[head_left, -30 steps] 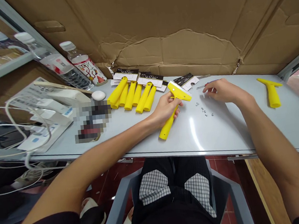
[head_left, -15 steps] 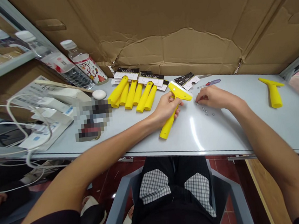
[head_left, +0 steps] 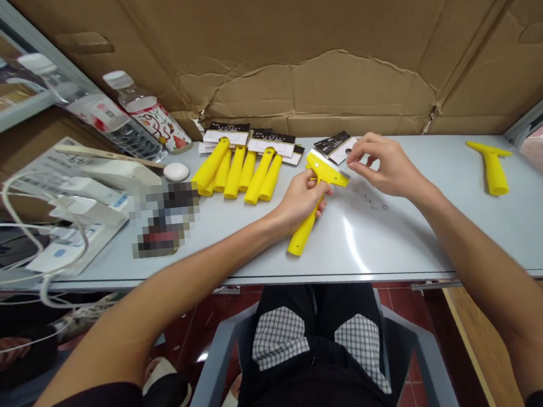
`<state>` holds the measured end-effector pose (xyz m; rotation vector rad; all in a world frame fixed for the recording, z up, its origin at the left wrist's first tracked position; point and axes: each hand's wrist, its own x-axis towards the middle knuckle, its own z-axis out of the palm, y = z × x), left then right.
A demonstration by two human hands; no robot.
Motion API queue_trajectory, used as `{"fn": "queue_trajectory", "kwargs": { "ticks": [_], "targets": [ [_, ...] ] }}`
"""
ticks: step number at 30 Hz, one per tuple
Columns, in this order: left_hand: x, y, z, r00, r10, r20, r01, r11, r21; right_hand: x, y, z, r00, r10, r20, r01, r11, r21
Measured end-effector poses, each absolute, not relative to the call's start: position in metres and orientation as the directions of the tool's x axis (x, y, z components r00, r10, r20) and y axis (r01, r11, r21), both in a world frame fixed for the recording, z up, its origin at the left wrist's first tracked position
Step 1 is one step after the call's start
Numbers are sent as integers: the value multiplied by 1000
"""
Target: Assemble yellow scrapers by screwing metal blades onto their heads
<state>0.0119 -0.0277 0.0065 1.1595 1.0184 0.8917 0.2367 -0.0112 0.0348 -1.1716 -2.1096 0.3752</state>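
My left hand [head_left: 299,199] is wrapped round the yellow handle of a scraper [head_left: 302,234]. The scraper lies at a slant, its wide head [head_left: 327,171] up and away from me, with a metal blade along the far edge. Thumb and forefinger of my right hand [head_left: 386,165] are pinched together close to the right end of that head. Whatever sits between those fingertips is too small to make out. Several small screws [head_left: 370,201] are scattered on the grey table [head_left: 401,248] just below my right hand.
Several yellow handles [head_left: 234,172] with black-and-white cards [head_left: 273,144] lie at the back left. Another yellow scraper handle [head_left: 495,172] lies far right. Bottles [head_left: 155,122], a white mouse-like object [head_left: 175,172] and white cables [head_left: 46,228] crowd the left. Cardboard [head_left: 361,86] walls the back.
My right hand has risen from beside the screws, up and slightly left to the scraper's head, and now covers the screwdriver seen earlier. My left hand keeps its hold on the scraper.
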Motion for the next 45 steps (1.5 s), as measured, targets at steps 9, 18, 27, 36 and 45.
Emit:
{"fn": "queue_trajectory", "kwargs": {
  "ticks": [9,18,27,36,45],
  "targets": [
    [12,-30,4,303,946,-119,-30,134,990,207,-17,19,-286,924,253,537,374,-756],
    [14,-32,10,288,951,-115,-4,121,993,206,-15,17,-186,981,59,225,101,-969],
    [8,-25,5,317,945,-75,101,44,994,203,-13,13,-120,992,-25,66,-18,-998],
    [-15,-11,-4,452,714,535,626,-681,380,200,-15,11,-82,996,-46,-165,-59,-985],
    [-13,-21,10,562,707,428,704,-681,201,201,-16,11,-128,990,-61,-234,-89,-968]
  ]
}}
